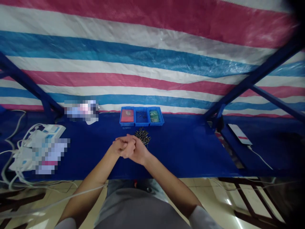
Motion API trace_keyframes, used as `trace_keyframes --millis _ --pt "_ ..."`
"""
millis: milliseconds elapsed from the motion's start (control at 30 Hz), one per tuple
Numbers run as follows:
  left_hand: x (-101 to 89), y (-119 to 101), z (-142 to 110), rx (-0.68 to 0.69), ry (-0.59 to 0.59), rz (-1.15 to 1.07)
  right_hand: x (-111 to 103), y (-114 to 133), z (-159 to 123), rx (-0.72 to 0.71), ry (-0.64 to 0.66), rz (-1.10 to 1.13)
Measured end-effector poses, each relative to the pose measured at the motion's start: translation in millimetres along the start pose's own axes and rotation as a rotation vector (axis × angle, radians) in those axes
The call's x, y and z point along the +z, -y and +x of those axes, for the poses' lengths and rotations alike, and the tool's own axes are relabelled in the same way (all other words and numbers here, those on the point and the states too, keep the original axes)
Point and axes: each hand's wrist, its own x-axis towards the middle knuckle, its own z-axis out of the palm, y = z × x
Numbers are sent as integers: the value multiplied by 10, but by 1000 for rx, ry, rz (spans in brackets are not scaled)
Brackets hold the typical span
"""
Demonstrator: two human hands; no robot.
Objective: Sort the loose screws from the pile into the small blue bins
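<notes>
My left hand (118,147) and my right hand (137,149) are clasped together above the front half of the blue table, fingers wrapped round each other. No object shows in them, though the space between the palms is hidden. Just beyond, partly covered by my right hand, lies a loose pile of small dark and brassy screw-like pieces (143,136). Behind it three blue bins stand side by side. The left bin (120,120) holds a red packet, the middle bin (142,123) a few thin dark pieces, and the right bin (162,121) silvery pieces on something green.
Power strips with white cables (35,143) lie on the table's left side. A white phone-like device (239,133) with a cable rests at the far right. Blue metal struts (250,79) rise at both sides, before a striped plastic sheet (143,57). A thin cable (71,197) crosses my left forearm.
</notes>
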Motion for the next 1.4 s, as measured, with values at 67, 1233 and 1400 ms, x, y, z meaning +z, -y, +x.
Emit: trace_keyframes --millis 67,1233,1400 --pt "-85 -166 136 -70 214 -154 -99 199 42 -170 -42 -134" --pt "178 164 415 264 -129 395 -970 221 75 -792 -508 -1224" --pt "189 164 416 263 -117 425 -948 234 65 -819 -495 -1170"
